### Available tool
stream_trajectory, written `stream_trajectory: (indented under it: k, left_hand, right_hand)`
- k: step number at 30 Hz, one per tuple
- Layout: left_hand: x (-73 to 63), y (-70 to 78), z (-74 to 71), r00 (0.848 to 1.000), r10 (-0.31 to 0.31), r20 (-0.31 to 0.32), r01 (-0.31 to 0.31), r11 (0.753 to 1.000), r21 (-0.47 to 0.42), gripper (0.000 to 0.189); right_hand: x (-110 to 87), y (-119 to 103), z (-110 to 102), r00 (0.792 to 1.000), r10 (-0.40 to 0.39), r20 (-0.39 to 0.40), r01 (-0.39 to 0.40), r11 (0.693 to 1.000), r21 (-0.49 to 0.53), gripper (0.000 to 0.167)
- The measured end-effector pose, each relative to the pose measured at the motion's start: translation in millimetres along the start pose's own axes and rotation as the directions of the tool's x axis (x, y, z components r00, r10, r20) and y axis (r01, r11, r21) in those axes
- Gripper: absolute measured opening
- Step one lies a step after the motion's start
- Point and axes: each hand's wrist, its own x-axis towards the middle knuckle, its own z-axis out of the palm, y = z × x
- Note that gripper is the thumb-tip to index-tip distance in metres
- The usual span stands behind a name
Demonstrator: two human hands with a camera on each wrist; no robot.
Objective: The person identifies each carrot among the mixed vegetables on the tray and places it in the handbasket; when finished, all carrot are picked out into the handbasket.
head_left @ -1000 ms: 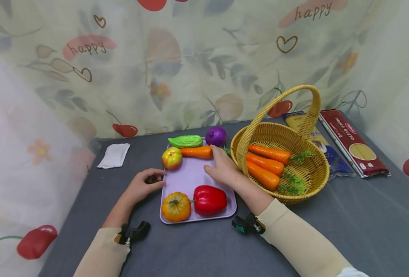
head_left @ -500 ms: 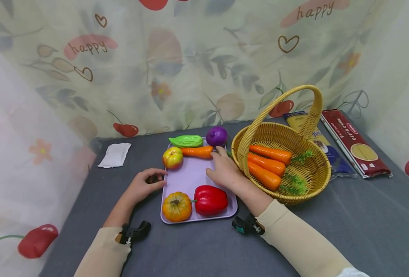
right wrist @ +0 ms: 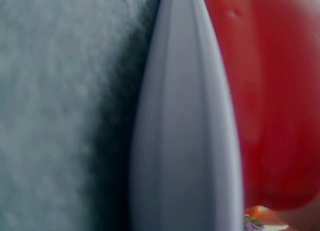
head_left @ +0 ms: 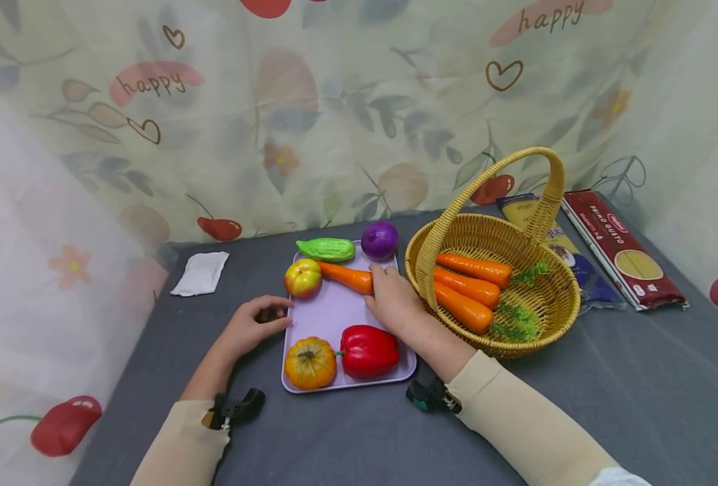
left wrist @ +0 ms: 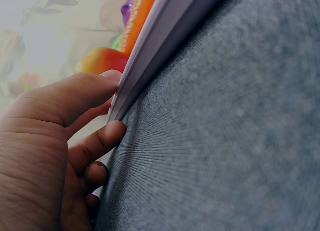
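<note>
My right hand (head_left: 393, 297) grips the leafy end of an orange carrot (head_left: 348, 277), whose tip points left over a lilac tray (head_left: 328, 314). My left hand (head_left: 251, 327) holds the tray's left rim, with thumb and fingertips at the edge in the left wrist view. On the tray sit a yellow-red peach (head_left: 302, 278), a green bitter melon (head_left: 326, 249), a purple onion (head_left: 380, 240), a small orange pumpkin (head_left: 310, 363) and a red bell pepper (head_left: 370, 352). In the right wrist view the tray wall (right wrist: 185, 121) and pepper (right wrist: 272, 91) hide the right hand's fingers.
A wicker basket (head_left: 568, 317) with a tall handle and several carrots (head_left: 467, 291) stands right of the tray. Behind it lie a blue-yellow packet (head_left: 596, 290) and a red spaghetti packet (head_left: 623, 250). A white tissue pack (head_left: 201, 273) lies at the left.
My right hand has closed on the carrot's leafy end and drawn it slightly toward me, so the carrot now slants away from the bitter melon. My left hand stays at the tray rim.
</note>
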Motion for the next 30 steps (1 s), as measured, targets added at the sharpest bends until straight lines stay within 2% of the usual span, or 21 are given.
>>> stream_trajectory:
  k: [4, 8, 12, 19, 23, 30]
  left_hand:
    - [0.2, 0.1, 0.1, 1.0, 0.0, 0.001, 0.0, 1.0, -0.005, 0.032]
    - [0.6, 0.5, 0.1, 1.0, 0.002, 0.003, -0.002, 1.0, -0.005, 0.033]
    - [0.2, 0.1, -0.1, 1.0, -0.002, 0.004, 0.002, 1.0, -0.004, 0.033]
    - [0.3, -2.3, 0.6, 1.0, -0.008, 0.002, 0.008, 1.0, -0.004, 0.033]
    - [0.5, -2.5, 0.7, 1.0, -0.015, 0.004, 0.015, 1.0, -0.004, 0.034]
    - [-0.3, -1.1, 0.3, 1.0, -0.004, 0.003, 0.004, 1.0, -0.003, 0.033]
  right_hand:
    - [-5.6, -8.8, -5.2, 0.999, -0.009, -0.035, 0.005, 0.994, -0.105, 0.046]
    - [-15.6, -20.7, -16.6, 0.995, -0.027, -0.091, 0.016, 0.994, -0.111, 0.037]
    - [-30.1, -35.0, -33.5, 0.989, -0.063, -0.137, 0.052, 0.995, -0.086, 0.037]
    - [-61.0, -55.3, -75.3, 0.966, -0.142, -0.215, 0.126, 0.988, -0.086, 0.047]
    - [-78.9, -57.7, -104.0, 0.939, -0.171, -0.3, 0.177, 0.984, -0.005, 0.052]
    - [-105.9, -42.3, -154.0, 0.863, -0.181, -0.472, 0.26, 0.96, 0.108, 0.045]
